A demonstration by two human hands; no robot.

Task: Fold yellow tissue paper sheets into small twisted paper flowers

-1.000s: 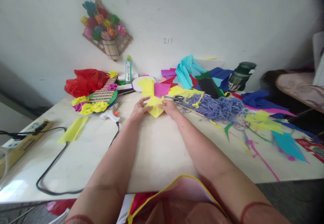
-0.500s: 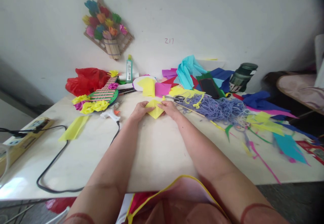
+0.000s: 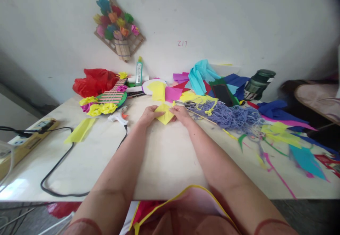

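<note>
**Forward and down from the head**

Looks from the wearer's head, above and behind the near edge of the surface [image 3: 170, 160], tipped down and facing the wall [image 3: 225, 22] nearly square-on. Follows both forearms [image 3: 124, 160] out to left hand [image 3: 148, 115] and right hand [image 3: 182, 115], near mid-view. Spreads wide, from power strip [image 3: 33, 143] to the right edge, with floor [image 3: 316, 215] below.
</note>
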